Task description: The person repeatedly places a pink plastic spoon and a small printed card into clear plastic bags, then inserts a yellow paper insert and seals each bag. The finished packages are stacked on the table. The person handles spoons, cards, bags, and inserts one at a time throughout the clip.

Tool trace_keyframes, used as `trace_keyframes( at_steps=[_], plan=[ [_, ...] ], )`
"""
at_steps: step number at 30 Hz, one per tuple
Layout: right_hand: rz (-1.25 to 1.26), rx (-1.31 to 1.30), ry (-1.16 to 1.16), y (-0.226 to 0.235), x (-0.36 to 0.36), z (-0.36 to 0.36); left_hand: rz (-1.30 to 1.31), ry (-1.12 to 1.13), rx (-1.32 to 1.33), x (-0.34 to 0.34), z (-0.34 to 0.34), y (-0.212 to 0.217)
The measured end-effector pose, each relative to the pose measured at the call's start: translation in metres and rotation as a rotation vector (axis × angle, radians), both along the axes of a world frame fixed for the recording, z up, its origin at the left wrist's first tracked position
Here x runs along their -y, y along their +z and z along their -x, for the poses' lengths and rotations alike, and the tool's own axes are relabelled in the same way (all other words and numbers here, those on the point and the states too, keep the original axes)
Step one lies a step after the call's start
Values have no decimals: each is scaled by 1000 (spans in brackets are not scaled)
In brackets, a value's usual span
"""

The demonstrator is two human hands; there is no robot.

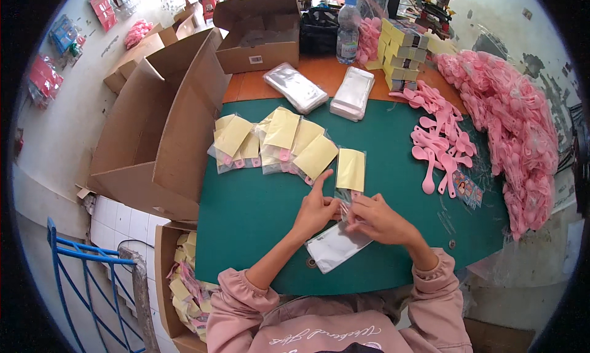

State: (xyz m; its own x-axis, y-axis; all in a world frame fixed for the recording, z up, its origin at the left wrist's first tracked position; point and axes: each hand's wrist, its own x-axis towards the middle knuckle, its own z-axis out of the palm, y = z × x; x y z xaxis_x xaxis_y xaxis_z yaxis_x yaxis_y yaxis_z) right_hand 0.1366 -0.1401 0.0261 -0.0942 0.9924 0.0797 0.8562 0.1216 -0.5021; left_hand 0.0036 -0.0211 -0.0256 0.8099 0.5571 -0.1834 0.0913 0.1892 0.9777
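Just below the fingers I see pale plastic sleeves [335, 251], their upper edge partly covered by the right hand [357, 213]. Its fingertips pinch the near end of a clear packet [351, 176] stretching ahead of them, yellow card [350, 166] smooth, pink piece [355, 194] mostly hidden; the left hand [326, 205] curls alongside, index extended, its grip I cannot tell.

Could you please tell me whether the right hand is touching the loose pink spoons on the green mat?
Apart: the head view shows green mat between the right hand and the loose pink spoons.
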Motion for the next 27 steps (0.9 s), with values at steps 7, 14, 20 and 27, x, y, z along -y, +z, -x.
trace_keyframes(
  at_steps=[7,14,20,27],
  plan=[
    [75,-1024,-6,58,30,-132,84,-107,-40,-11,8,4],
    [-79,395,-916,31,49,-187,82,-232,-53,-7,-1,-1],
    [-109,-222,-200,1,6,-32,349,-172,110,-4,-1,12],
    [-169,-397,-305,-20,4,-36,98,-148,72,-7,1,13]
  ],
)
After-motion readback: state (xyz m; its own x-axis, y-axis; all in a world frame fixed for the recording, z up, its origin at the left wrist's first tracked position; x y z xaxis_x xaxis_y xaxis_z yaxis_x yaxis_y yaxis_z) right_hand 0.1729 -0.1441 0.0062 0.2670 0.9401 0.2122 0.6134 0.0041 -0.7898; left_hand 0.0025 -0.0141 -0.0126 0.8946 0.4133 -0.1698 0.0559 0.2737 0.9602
